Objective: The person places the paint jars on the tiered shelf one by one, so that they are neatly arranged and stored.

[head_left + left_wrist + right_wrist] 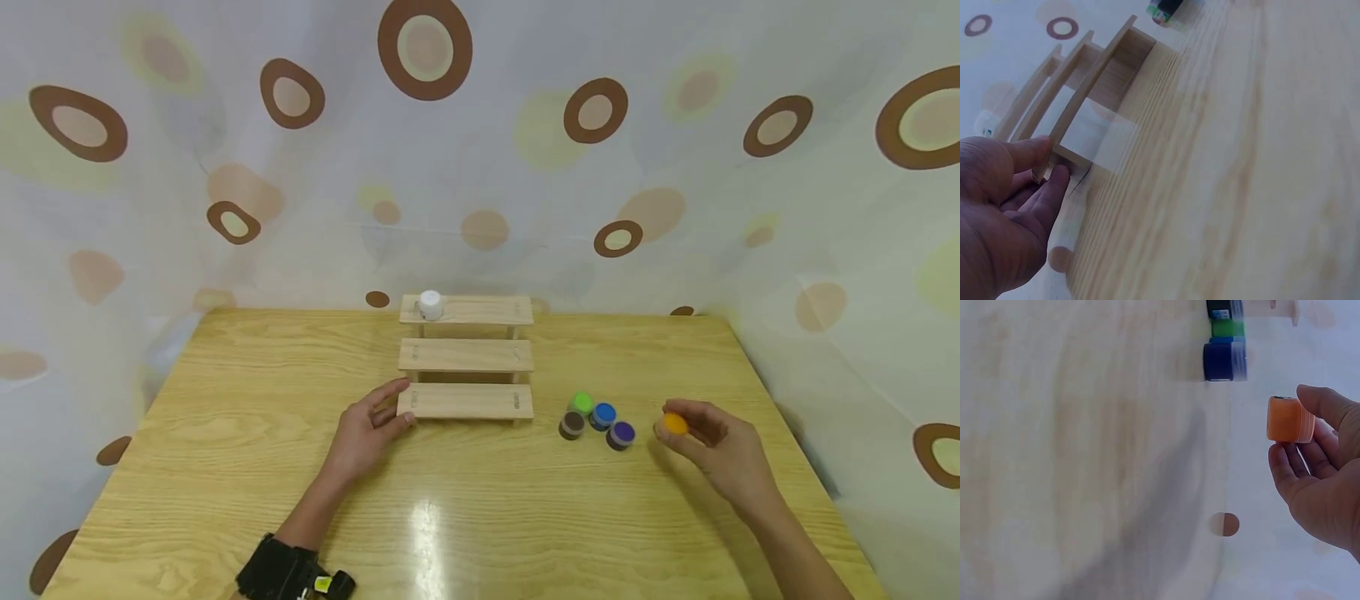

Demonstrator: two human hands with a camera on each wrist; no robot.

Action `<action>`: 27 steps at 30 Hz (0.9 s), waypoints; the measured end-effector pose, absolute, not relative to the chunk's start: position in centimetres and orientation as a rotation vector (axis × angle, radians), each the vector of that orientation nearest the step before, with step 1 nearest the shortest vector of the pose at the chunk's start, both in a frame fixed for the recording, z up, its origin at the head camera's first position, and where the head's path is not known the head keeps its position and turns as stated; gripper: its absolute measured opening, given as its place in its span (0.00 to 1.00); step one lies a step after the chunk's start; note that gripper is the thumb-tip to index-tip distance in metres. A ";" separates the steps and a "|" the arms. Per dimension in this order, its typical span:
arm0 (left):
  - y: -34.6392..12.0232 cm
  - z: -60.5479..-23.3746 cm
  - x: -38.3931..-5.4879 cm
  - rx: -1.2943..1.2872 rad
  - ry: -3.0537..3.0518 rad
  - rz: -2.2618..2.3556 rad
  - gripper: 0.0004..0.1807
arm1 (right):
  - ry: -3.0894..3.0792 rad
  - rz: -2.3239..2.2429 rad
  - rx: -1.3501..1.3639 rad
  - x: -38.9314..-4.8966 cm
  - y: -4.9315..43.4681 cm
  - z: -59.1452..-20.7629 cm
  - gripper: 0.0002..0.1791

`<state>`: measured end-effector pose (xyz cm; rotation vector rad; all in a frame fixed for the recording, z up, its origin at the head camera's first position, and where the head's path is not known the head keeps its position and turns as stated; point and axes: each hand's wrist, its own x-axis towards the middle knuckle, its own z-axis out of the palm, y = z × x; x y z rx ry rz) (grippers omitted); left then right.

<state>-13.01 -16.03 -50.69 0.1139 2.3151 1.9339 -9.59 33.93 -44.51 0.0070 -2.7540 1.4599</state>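
Note:
My left hand (360, 433) pinches the left end of the lowest step of a three-tier wooden rack (465, 402). In the left wrist view, the thumb lies on one face of the step and the fingers (1055, 194) on the other. My right hand (723, 454) holds a small orange paint pot (1284, 419) between thumb and fingers, raised off the table. Left of that hand, a green pot (582, 403), a blue pot (603, 416), a dark brown or black pot (572, 426) and a purple pot (621, 435) stand grouped together. On the top step's left end sits a white pot (431, 305).
The wooden table (510, 517) runs up to a patterned cloth (480, 167) hanging behind and along both sides. The rack stands near its back edge. A black strap with a small camera (296, 571) is on my left wrist.

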 end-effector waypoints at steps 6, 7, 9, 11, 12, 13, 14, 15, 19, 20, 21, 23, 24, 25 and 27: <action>-16.1 -50.7 -13.0 0.118 2.306 1.943 0.32 | -2.727 1.418 0.108 -11.0 32.6 -43.2 0.28; -16.1 -50.7 -13.0 0.118 2.304 1.943 0.32 | -2.726 1.407 0.117 -11.2 32.3 -42.9 0.27; -16.0 -50.7 -12.9 0.117 2.303 1.943 0.32 | -2.723 1.401 0.136 -11.7 31.8 -42.5 0.27; -16.0 -50.7 -12.9 0.115 2.307 1.939 0.32 | -2.713 1.399 0.160 -12.3 31.2 -42.0 0.26; -16.0 -50.6 -12.9 0.114 2.311 1.937 0.32 | -2.707 1.402 0.175 -12.5 30.9 -41.8 0.26; -16.0 -50.7 -12.8 0.115 2.308 1.939 0.32 | -2.702 1.407 0.188 -12.8 30.6 -41.5 0.26; -16.0 -50.7 -12.8 0.115 2.307 1.941 0.32 | -2.698 1.413 0.201 -13.1 30.2 -41.2 0.26; -16.0 -50.7 -12.8 0.112 2.306 1.942 0.32 | -2.693 1.416 0.214 -13.4 29.9 -41.0 0.25; -16.0 -50.7 -12.9 0.118 2.299 1.953 0.32 | -2.675 1.449 0.278 -14.6 28.3 -39.9 0.25; -16.0 -50.7 -12.9 0.117 2.295 1.957 0.32 | -2.672 1.455 0.294 -14.9 27.8 -39.6 0.24; -16.0 -50.7 -12.8 0.117 2.291 1.960 0.32 | -2.670 1.461 0.309 -15.2 27.4 -39.3 0.24; -15.9 -50.6 -12.8 0.119 2.284 1.966 0.32 | -2.667 1.465 0.330 -15.8 26.6 -38.8 0.24; -15.9 -50.5 -12.8 0.119 2.279 1.970 0.32 | -2.665 1.475 0.339 -16.1 26.2 -38.5 0.24; -15.9 -50.4 -12.7 0.118 2.277 1.972 0.32 | -2.663 1.482 0.345 -16.3 25.8 -38.2 0.24; -15.8 -50.4 -12.7 0.120 2.278 1.973 0.32 | -2.664 1.490 0.361 -16.9 25.1 -37.6 0.24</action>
